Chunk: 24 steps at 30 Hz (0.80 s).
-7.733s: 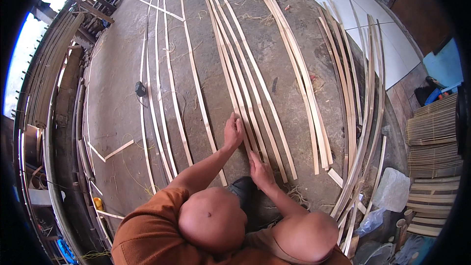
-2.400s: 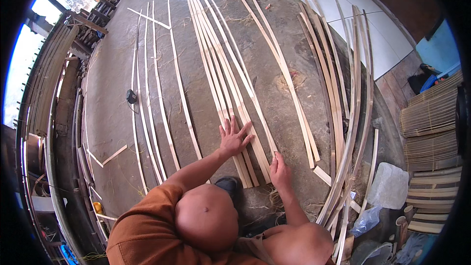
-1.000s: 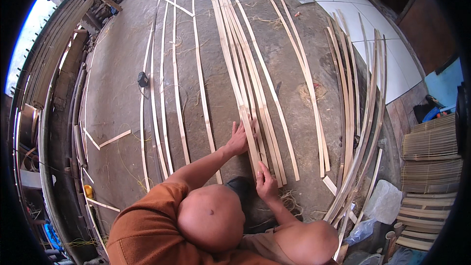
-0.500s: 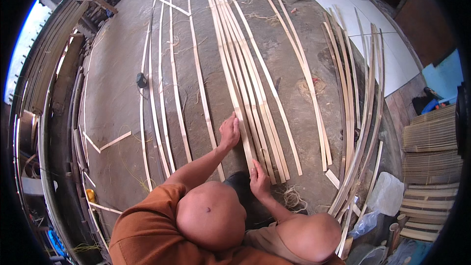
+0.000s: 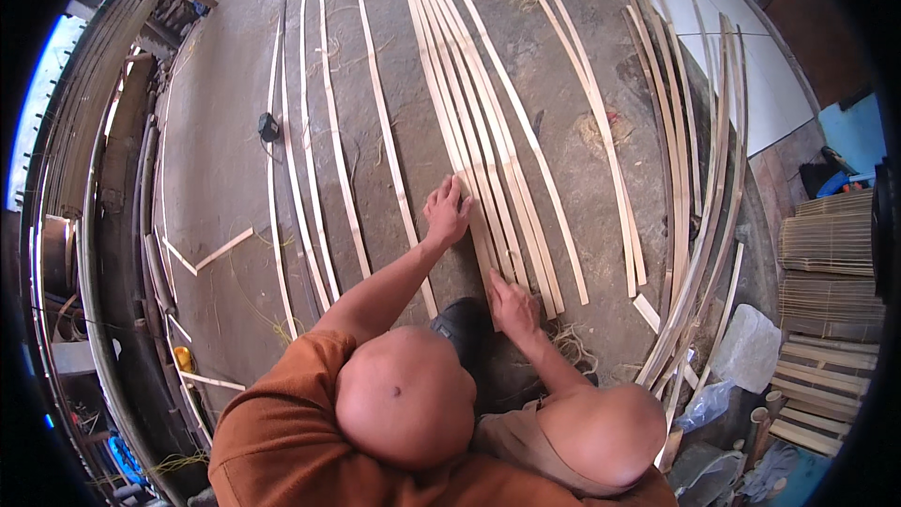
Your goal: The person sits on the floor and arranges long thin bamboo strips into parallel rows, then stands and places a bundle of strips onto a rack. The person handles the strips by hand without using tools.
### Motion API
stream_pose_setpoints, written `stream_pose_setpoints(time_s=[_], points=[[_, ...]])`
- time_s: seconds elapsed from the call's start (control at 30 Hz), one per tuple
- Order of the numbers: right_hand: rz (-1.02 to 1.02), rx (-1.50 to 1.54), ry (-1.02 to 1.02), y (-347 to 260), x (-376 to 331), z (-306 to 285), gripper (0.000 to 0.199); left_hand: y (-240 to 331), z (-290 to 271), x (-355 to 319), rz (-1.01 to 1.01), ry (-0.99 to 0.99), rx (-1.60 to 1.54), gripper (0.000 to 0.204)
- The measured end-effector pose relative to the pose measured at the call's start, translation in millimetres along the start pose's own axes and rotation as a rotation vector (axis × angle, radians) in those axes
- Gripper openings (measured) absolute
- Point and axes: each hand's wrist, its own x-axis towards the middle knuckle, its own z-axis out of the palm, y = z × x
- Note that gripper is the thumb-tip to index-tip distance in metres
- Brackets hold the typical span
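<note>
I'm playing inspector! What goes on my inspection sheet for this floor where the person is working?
Surface: grey concrete floor.
Job's things: long flat pale wooden strips, several lying close together before the person.
Clutter: tangled pale fibres and crumpled clear plastic bag, right; small black boxy object, left.
Hands: bare left hand at the left edge of the group's leftmost strip; bare right hand at its near end; grip unclear.
Cables: no sure cable; thin yellow strands, lower left.
Surroundings: white floor tiles and tan slatted mats, right.

Smooth, matt wooden strips (image 5: 508, 164) on rough concrete floor (image 5: 225, 131), smooth tiles (image 5: 765, 108), crinkled shiny plastic bag (image 5: 706, 406).
</note>
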Motion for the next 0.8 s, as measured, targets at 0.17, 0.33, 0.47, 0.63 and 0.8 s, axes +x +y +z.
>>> stream_pose_setpoints(time_s=[0.17,0.33,0.47,0.63,0.8], points=[[-0.032,0.024,0.049,12,0,1,0.04,5,-5,1,0.001,-0.05,0.037,0.066],[0.008,0.0,0.03,11,-2,3,0.044,6,-5,6,-0.043,-0.047,0.007,0.067],[0.037,-0.007,0.027,10,-3,2,0.043,0,-1,8,-0.069,-0.013,-0.047,0.068],[0.001,-0.014,0.01,16,-4,-8,0.042,-1,0,4,-0.013,-0.032,-0.004,0.067],[-0.039,0.042,-0.044,24,-1,-15,0.043,3,0,1,0.002,-0.015,-0.015,0.067]])
